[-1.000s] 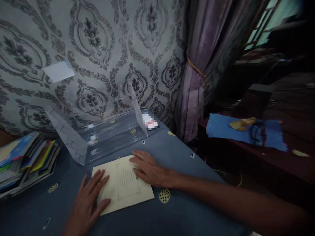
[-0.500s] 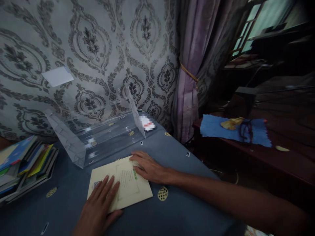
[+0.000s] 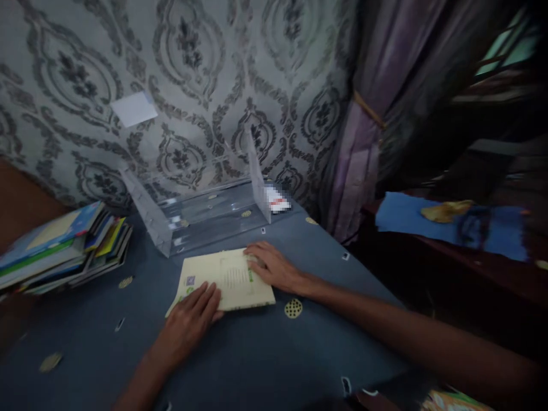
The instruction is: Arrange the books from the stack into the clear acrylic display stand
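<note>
A thin cream-coloured book (image 3: 231,291) with green print and a small square code lies on the blue tablecloth in front of me. My left hand (image 3: 194,308) is on its near left part, fingers together on top and thumb at the near edge. Beside it the book's left corner bends outward. My right hand (image 3: 274,268) rests on the far right part, fingers stretched over the far edge and thumb lying on the surface. Just behind the book stands a clear plastic rack (image 3: 209,214) with two upright side panels.
A leaning stack of books (image 3: 64,245) is on the left, with part of another person's arm (image 3: 25,200) beside it. A blurred-out white item (image 3: 278,200) sits behind the rack. To the right, a blue cloth (image 3: 402,214) lies on a dark red surface. The patterned wall borders the table.
The view has swung left, so everything sits further right. My left hand's spread fingers have drawn together, and its thumb is now at the book's near edge. The book's left corner now bends.
</note>
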`<state>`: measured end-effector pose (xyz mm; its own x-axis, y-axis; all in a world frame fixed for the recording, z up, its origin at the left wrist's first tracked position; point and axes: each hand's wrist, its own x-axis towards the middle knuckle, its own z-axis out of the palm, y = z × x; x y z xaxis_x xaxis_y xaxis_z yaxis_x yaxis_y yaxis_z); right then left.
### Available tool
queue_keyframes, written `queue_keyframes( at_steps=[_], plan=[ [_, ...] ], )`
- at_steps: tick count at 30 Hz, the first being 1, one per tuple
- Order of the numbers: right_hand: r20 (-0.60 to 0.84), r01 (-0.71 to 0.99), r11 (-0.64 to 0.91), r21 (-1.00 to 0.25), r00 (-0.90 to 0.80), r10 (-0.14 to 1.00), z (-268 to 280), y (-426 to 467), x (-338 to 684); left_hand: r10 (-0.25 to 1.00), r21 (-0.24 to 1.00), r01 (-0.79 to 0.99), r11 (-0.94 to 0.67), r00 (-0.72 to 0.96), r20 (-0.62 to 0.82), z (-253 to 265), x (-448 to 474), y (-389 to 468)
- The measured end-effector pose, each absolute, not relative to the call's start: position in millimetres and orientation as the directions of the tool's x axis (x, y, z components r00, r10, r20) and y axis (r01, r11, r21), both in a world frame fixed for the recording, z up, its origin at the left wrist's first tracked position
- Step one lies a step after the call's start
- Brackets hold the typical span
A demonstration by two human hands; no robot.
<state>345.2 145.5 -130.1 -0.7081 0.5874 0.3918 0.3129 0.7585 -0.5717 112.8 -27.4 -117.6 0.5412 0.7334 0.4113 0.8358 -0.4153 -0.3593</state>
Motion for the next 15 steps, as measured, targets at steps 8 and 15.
queue_keyframes(
  at_steps=[8, 15],
  plan=[
    [0.372, 0.242, 0.682, -0.690, -0.690, 0.621, -132.4, 157.6, 349.9, 0.702, -0.391, 0.838, -0.380, 0.537, 0.468, -103.2, 142.6, -29.5],
    [0.396, 0.211, 0.700, -0.683, -0.698, 0.596, -130.8, 158.7, 350.5, 0.701, -0.444, 0.826, -0.349, 0.544, 0.461, -100.4, 157.8, -34.1]
  ],
)
